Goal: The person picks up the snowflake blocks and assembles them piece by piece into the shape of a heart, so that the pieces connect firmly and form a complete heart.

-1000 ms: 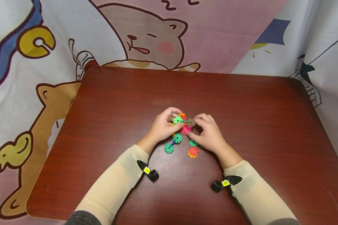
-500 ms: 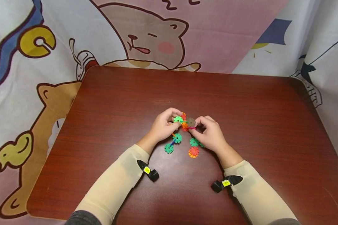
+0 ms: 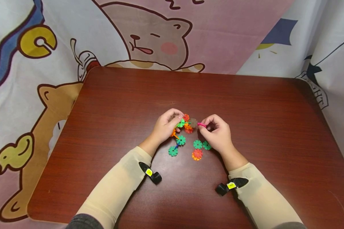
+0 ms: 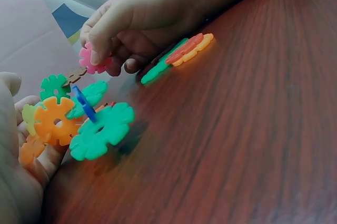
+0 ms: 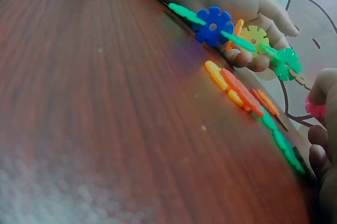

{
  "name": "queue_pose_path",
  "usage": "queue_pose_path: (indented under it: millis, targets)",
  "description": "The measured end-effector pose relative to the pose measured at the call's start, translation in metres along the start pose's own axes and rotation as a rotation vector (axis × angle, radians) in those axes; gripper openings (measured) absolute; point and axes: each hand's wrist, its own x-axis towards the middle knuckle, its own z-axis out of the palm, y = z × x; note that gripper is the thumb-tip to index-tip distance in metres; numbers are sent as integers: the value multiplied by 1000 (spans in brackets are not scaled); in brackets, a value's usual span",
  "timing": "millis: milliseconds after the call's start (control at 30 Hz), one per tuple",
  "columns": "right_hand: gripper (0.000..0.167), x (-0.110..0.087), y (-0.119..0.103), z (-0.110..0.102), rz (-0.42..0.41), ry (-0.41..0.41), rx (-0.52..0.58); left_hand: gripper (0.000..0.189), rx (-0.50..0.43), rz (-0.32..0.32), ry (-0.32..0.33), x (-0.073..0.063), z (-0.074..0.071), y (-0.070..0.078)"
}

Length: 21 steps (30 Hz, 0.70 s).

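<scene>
Head view: left hand (image 3: pixel 162 127) grips the chain (image 3: pixel 182 142), right hand (image 3: pixel 218 132) pinches the pink disc (image 3: pixel 202 124), mid-frame.
The pink disc, earlier below the brown disc (image 3: pixel 193 122), now sits just right of it; green discs (image 3: pixel 197 146) lie on the table (image 3: pixel 261 111), just below mid-frame.

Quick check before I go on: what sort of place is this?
Probably an indoor play or craft corner: a brown table, cartoon-printed cloth behind it, and colourful toy discs, some linked together.
</scene>
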Motion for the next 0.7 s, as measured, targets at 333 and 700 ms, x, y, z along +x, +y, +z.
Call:
queue_pose_path:
  millis: [333, 700]
  targets:
    - [18, 1, 1, 1, 4, 9, 9, 16, 35, 27, -15, 1, 1, -1]
    - [18, 1, 3, 0, -56, 0, 29, 14, 66, 36, -11, 1, 0, -1]
